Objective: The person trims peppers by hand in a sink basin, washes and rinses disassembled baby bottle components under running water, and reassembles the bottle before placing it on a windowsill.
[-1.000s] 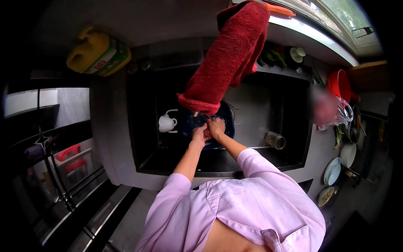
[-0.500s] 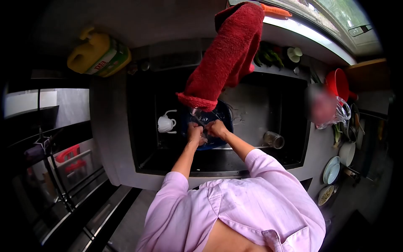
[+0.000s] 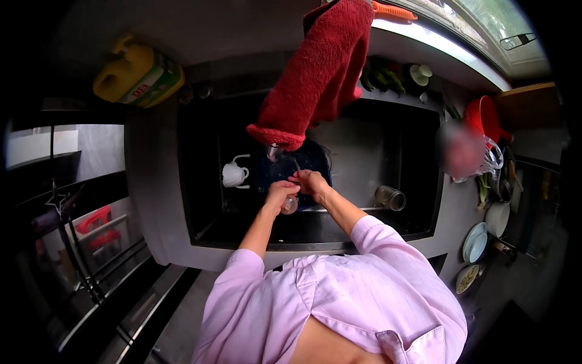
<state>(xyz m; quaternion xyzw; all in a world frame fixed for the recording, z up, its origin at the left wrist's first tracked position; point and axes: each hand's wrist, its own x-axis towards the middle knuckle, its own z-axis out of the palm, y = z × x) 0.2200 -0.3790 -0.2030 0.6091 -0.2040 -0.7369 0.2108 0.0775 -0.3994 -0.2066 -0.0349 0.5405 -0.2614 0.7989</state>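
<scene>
At the near edge of the blue basin [image 3: 314, 159], your left hand [image 3: 279, 194] curls around one clear glass [image 3: 289, 205], probably steadying it where drips stay in the sink [image 3: 357, 148]. Your right hand [image 3: 311, 184] is half-curled beside it; whether it grips anything, I cannot tell. One white cup [image 3: 233, 175] sits towards the sink's left edge, one jar [image 3: 391, 198] near its right.

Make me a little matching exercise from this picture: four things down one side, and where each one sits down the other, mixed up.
1. jug
2. cup
3. jar
4. basin

A. below the left hand and right hand
B. just left of the dark blue vessel
C. farthest left of the four
D. farthest right of the four

Right pairs: 1-C; 2-B; 3-D; 4-A
</scene>
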